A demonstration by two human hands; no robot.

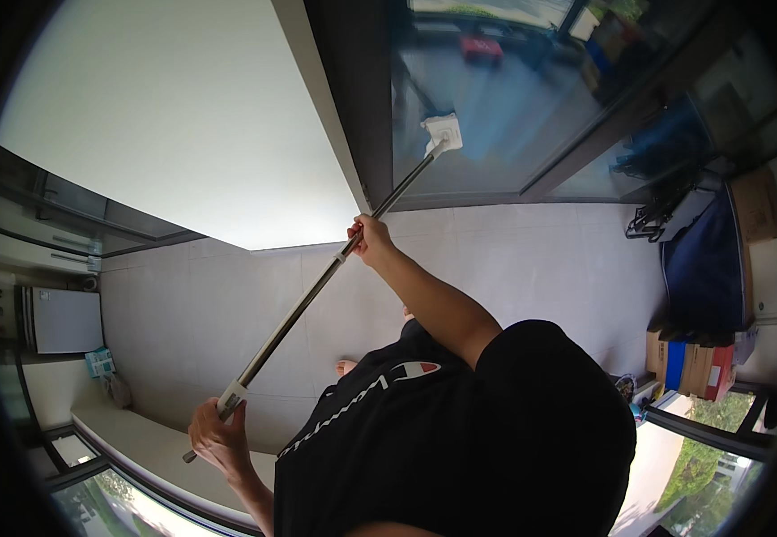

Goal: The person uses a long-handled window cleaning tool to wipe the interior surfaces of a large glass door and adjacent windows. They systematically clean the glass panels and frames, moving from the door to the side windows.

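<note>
A long telescopic metal pole [294, 313] runs diagonally across the view. My right hand [370, 239] is closed around its upper middle, just above a pale collar. Near the bottom end, my left hand [219, 433] grips the white handle sleeve, and the grey tip pokes out beyond it. At the far end, a white flat mop head [443, 132] with a whitish cloth lies against a dark-framed glass panel [496, 154]. The glass carries blurred reflections.
A white panel [180, 127] borders the glass on the left. Pale floor tiles [536, 268] lie below. At right are a dark blue fabric item [704, 262], a cardboard box [756, 205] and several upright flat boxes [697, 369]. A white cabinet [66, 321] stands at left, above windows.
</note>
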